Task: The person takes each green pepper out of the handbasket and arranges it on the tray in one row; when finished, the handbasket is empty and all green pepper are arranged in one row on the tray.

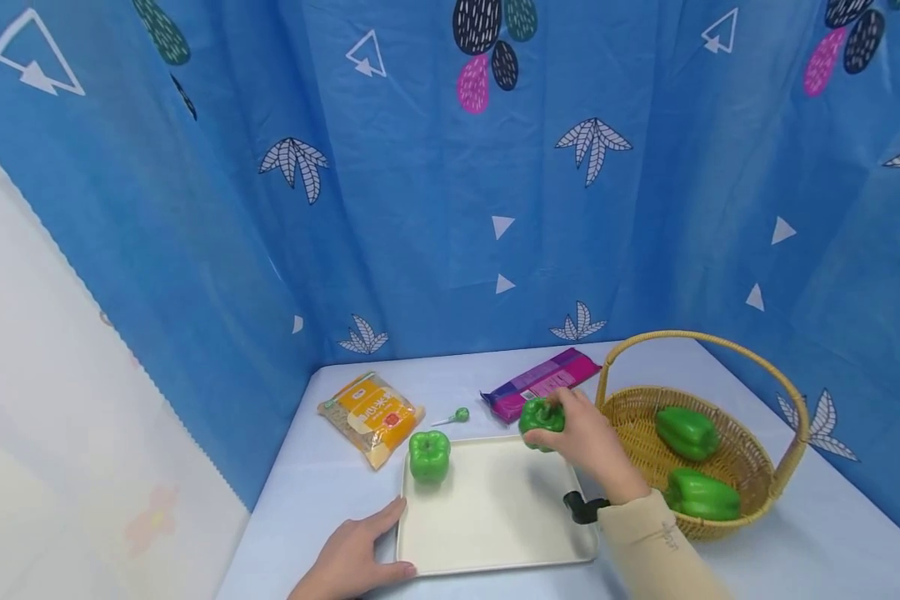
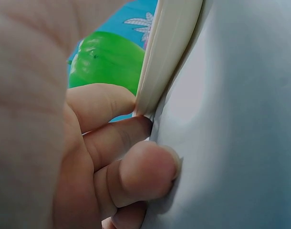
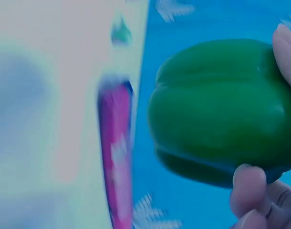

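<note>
My right hand [image 1: 588,437] grips a green bell pepper [image 1: 542,423] between thumb and fingers, over the far right part of the cream tray [image 1: 498,517]. In the right wrist view this bell pepper [image 3: 222,112] appears large, with fingertips on both sides of it. A second green bell pepper [image 1: 429,456] stands on the tray's far left corner. At the tray's left edge rests my left hand [image 1: 356,550], thumb and forefinger spread along the rim. Close up in the left wrist view, its fingertips touch the tray's side [image 2: 167,52] and the tabletop.
To the right stands a wicker basket [image 1: 757,450] with a tall handle and two green bell peppers [image 1: 687,433] inside. Behind the tray lie a yellow-labelled bag of grain [image 1: 375,417], a small green lollipop-like item [image 1: 461,414] and a purple-pink packet [image 1: 543,383]. Blue curtain hangs behind.
</note>
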`<act>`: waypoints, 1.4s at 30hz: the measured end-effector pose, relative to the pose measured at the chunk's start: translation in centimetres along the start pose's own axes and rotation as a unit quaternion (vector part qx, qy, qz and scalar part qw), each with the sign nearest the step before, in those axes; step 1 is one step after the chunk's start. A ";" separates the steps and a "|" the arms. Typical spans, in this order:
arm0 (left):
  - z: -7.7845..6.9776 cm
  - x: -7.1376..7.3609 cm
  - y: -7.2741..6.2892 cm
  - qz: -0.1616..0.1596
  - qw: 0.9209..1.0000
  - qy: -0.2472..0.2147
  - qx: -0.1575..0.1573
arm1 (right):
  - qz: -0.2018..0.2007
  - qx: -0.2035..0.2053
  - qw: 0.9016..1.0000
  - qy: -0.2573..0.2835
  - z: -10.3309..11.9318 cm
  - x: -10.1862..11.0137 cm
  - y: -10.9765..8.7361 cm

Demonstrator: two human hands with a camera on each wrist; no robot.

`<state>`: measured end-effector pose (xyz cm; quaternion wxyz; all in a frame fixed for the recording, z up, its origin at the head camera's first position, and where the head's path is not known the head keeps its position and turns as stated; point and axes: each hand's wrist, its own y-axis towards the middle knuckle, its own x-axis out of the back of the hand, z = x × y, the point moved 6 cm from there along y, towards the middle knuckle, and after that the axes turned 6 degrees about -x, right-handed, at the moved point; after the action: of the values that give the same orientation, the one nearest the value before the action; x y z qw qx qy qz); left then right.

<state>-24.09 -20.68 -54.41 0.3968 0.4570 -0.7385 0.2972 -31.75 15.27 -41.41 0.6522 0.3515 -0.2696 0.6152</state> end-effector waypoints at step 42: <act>0.2 0.1 0.1 -0.011 1.000 0.019 -0.020 | 0.084 0.040 0.995 0.034 3.9 -12.2 2.2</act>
<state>-24.27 -20.83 -54.42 0.4233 0.4508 -0.7317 0.2867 -34.80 4.71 -48.35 0.5923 0.3320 -0.2510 0.6899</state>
